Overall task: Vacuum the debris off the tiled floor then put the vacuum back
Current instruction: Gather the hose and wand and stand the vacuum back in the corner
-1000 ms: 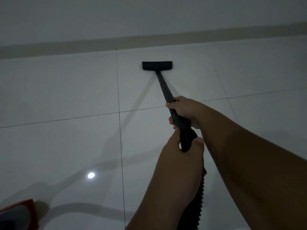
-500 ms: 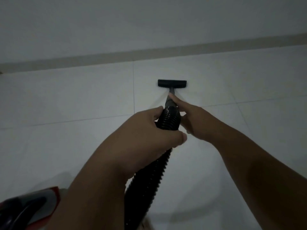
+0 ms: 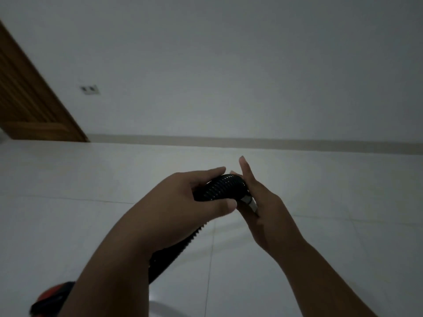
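Your left hand [image 3: 183, 197] is wrapped closed around the black ribbed vacuum hose [image 3: 219, 187] near its bent upper end, thumb underneath and fingers over the top, which looks like a way to steady the hose while the other hand works at its tip. Your right hand [image 3: 263, 209] sits just beside it with the fingers extended and loose, palm pressed against a pale grey fitting [image 3: 248, 201] at the hose end; that grip is open, touching but not clasped. The hose runs down behind your left forearm toward the red and black vacuum body [image 3: 53, 296], which rests on the glossy white tiled floor [image 3: 320, 236] at the lower left. The suction head is not in view, and no debris can be made out in this dim light. My guess is that you are handling the hose joint, perhaps ahead of putting the vacuum away. A brown wooden door [image 3: 29, 106] and a white wall socket [image 3: 90, 89] stand behind; no brand or writing is legible anywhere.
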